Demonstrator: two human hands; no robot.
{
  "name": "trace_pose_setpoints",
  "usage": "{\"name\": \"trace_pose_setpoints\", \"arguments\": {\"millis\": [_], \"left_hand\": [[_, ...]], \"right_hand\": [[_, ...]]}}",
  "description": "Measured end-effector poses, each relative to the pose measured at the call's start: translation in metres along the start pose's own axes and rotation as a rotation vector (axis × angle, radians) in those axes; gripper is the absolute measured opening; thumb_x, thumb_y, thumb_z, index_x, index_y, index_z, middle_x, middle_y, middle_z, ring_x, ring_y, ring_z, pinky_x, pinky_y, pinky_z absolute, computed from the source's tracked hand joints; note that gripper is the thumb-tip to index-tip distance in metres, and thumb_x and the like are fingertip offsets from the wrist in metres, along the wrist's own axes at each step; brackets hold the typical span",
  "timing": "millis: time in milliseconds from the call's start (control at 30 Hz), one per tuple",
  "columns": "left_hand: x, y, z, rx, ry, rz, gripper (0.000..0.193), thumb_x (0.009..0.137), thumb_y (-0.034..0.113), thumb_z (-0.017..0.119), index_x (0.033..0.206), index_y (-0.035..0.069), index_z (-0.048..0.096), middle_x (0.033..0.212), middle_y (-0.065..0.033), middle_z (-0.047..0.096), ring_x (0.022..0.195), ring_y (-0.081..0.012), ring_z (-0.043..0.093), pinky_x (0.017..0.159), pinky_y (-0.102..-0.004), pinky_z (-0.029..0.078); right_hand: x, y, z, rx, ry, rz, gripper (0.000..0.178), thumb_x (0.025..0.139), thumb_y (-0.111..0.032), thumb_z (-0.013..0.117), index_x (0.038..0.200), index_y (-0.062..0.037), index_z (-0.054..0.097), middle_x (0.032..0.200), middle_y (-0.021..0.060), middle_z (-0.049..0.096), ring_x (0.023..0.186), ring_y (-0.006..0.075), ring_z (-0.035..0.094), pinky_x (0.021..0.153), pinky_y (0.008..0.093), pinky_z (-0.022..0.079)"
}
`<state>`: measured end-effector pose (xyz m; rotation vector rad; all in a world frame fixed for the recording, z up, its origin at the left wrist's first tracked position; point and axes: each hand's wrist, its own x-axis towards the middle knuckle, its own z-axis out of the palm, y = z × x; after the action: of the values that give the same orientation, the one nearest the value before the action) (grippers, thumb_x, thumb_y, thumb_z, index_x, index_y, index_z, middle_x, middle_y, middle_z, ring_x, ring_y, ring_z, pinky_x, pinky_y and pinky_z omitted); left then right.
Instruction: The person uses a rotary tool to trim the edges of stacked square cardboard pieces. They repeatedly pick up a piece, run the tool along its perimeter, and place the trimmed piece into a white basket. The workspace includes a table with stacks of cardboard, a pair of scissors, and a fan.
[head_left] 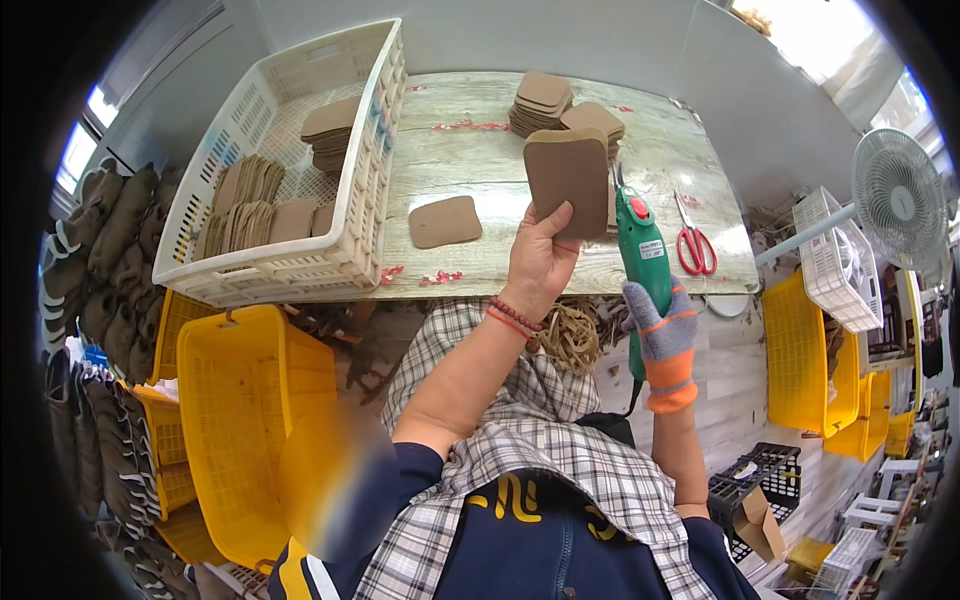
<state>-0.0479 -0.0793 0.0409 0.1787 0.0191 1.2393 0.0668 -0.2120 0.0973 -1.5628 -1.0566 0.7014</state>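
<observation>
My left hand (545,255), bare with bead bracelets on the wrist, pinches the lower edge of a brown rounded rectangular pad (567,180) held up over the table. My right hand (662,330), in a grey and orange glove, wraps round a green corded power tool (643,245) with a red button. Its narrow metal tip (619,178) points away from me, close to the pad's right edge; whether they touch I cannot tell. One loose pad (445,222) lies flat on the table to the left. Stacks of pads (541,103) stand behind the held one.
A white plastic crate (345,250) with stacked pads sits on the table's left side. Red-handled scissors (696,248) lie at the right, near a white fan (900,197). Yellow crates (240,420) stand on the floor at both sides. Tan offcut strips (568,337) hang over my lap.
</observation>
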Motion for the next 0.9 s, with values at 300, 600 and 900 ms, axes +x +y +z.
{"name": "trace_pose_setpoints", "arguments": {"millis": [300,600,900], "left_hand": [[-0.006,-0.007,-0.005,0.131,-0.011,-0.025,0.027,0.085,-0.005,0.058,0.111,0.003,0.057,0.110,-0.0100,0.063,0.101,-0.0212,0.062,0.090,-0.0349,0.053],[0.000,0.019,-0.019,0.396,-0.066,-0.031,0.030,0.082,-0.007,0.061,0.110,0.004,0.061,0.103,-0.0064,0.066,0.093,-0.0156,0.064,0.082,-0.0292,0.054],[0.001,0.069,-0.024,0.844,-0.119,-0.197,0.032,0.081,-0.005,0.064,0.112,-0.001,0.060,0.101,-0.0072,0.067,0.088,-0.0129,0.064,0.080,-0.0275,0.052]], "right_hand": [[-0.001,-0.007,-0.006,0.002,0.008,0.017,0.032,0.081,-0.018,0.073,0.102,0.0000,0.058,0.078,0.0016,0.061,0.064,0.0054,0.052,0.056,0.0214,0.044],[-0.005,-0.003,-0.029,-0.027,-0.065,0.020,0.033,0.080,-0.016,0.074,0.104,0.0004,0.058,0.080,0.0025,0.062,0.066,0.0056,0.053,0.057,0.0211,0.044],[-0.016,0.001,-0.045,-0.189,-0.208,0.071,0.046,0.076,-0.027,0.078,0.107,-0.0002,0.058,0.078,0.0030,0.063,0.065,0.0065,0.054,0.058,0.0230,0.046]]}}
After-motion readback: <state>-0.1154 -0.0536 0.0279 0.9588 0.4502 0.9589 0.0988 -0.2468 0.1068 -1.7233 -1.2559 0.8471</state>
